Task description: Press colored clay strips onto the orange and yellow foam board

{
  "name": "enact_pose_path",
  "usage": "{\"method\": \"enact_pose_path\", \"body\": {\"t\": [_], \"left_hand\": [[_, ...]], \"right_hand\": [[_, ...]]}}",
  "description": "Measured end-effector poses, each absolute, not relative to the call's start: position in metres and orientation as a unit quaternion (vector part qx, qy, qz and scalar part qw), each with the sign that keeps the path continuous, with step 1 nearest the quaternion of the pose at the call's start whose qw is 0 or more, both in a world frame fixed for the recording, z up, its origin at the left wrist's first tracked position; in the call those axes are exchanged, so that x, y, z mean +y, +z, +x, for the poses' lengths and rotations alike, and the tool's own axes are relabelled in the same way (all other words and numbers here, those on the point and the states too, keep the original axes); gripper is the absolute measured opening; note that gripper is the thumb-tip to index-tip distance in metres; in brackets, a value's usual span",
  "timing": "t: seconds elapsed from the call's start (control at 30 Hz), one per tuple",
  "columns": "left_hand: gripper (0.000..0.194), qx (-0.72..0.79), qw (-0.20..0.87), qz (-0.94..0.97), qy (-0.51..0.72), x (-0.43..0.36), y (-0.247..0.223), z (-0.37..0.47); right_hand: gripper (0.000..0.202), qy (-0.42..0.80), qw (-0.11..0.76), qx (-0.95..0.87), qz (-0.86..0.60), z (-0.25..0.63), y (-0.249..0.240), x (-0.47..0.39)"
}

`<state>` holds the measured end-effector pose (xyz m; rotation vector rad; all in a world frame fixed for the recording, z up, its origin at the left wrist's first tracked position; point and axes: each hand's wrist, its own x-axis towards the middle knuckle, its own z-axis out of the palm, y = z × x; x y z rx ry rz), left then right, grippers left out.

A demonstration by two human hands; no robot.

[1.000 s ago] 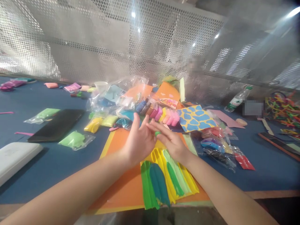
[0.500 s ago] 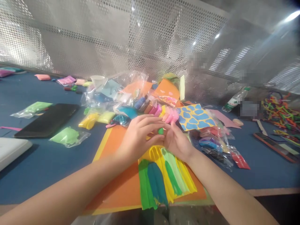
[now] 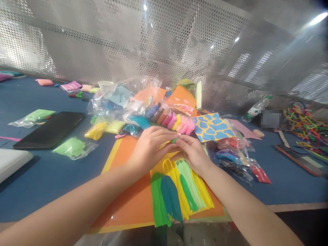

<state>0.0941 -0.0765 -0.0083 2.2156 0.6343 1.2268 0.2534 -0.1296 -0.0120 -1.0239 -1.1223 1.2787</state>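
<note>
A small piece of green modelling clay point(image 3: 174, 140) is pinched between the fingers of both hands. My left hand point(image 3: 153, 146) holds it from the left, its fingers bent over and its thumb below. From the right, my right hand point(image 3: 196, 152) grips it with the fingertips. Beneath them lies an orange sheet with a yellow border point(image 3: 128, 201). Flattened strips of yellow, green, teal and pale green clay point(image 3: 170, 196) lie on that sheet, their upper ends partly under the hands.
Beyond the hands are bagged clay packs point(image 3: 186, 124) and a blue-and-yellow patterned card point(image 3: 215, 127). At left lie a black tablet-like slab point(image 3: 51, 131) and a bag of light green clay point(image 3: 71, 147). A bottle point(image 3: 256, 109) and colourful pipe cleaners point(image 3: 303, 123) are at right.
The right hand's fingers have closed in toward the left fingertips. The green clay, a rounded lump before, now looks flatter between them.
</note>
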Motion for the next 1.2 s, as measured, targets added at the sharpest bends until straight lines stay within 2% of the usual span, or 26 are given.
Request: {"method": "enact_pose_path", "body": {"t": [0.23,0.33,0.43,0.53,0.67,0.73,0.83,1.0,1.2], "left_hand": [[0.024,0.301,0.561,0.649,0.416,-0.08,-0.007,0.098],[0.026,0.296,0.628,0.586,0.418,-0.077,-0.011,0.1],[0.029,0.286,0.663,0.555,0.412,-0.076,-0.015,0.102],[0.031,0.284,0.664,0.572,0.39,-0.079,-0.017,0.104],[0.04,0.245,0.68,0.58,0.377,-0.084,-0.015,0.106],[0.038,0.259,0.643,0.616,0.374,-0.084,-0.014,0.105],[0.031,0.287,0.572,0.671,0.374,-0.082,-0.014,0.104],[0.028,0.285,0.527,0.698,0.392,-0.08,-0.014,0.103],[0.029,0.34,0.461,0.709,0.41,-0.077,-0.013,0.103]], "right_hand": [[0.029,0.399,0.608,-0.447,-0.521,0.26,-0.014,-0.121],[0.027,0.33,0.649,-0.437,-0.528,0.266,-0.015,-0.119],[0.02,0.294,0.66,-0.502,-0.476,0.267,-0.015,-0.122],[0.015,0.288,0.617,-0.584,-0.443,0.264,-0.014,-0.124],[0.036,0.332,0.578,-0.568,-0.483,0.261,-0.015,-0.122],[0.035,0.334,0.589,-0.546,-0.493,0.261,-0.017,-0.12],[0.021,0.282,0.599,-0.55,-0.509,0.262,-0.016,-0.119],[0.027,0.28,0.56,-0.551,-0.551,0.259,-0.011,-0.125],[0.028,0.351,0.575,-0.474,-0.566,0.259,-0.012,-0.122]]}}
